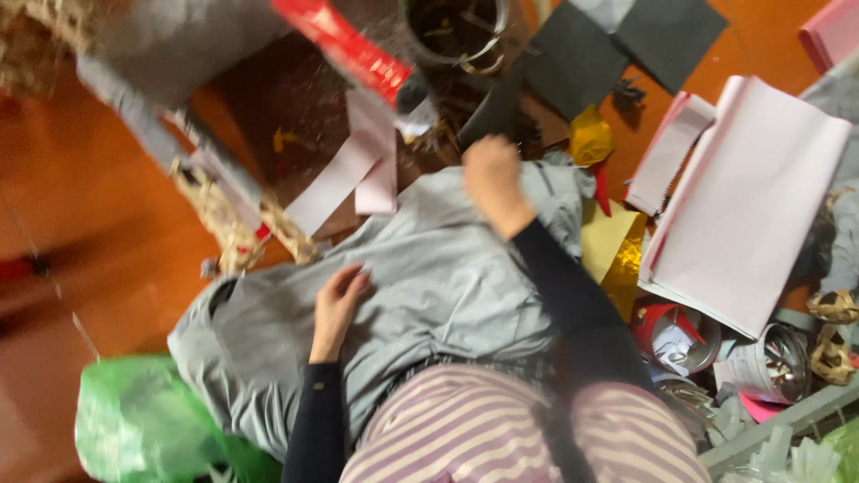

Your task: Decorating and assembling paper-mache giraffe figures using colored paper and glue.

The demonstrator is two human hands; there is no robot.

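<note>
On lap: one grey cloth (447,286); left hand (338,300) flat, grip open; right hand (490,179) fisted on cloth.

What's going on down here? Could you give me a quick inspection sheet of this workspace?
Surface: orange-brown floor, partly blurred.
Job's things: grey cloth spread over the lap.
Clutter: pink paper sheets, black card, yellow foil, metal tins, green plastic bag, red box.
Grips: left hand rests flat on the cloth; right hand is closed at the cloth's far edge, contents unclear.
Cables: nothing seen.
Surroundings: straw-like scraps on the floor.
</note>
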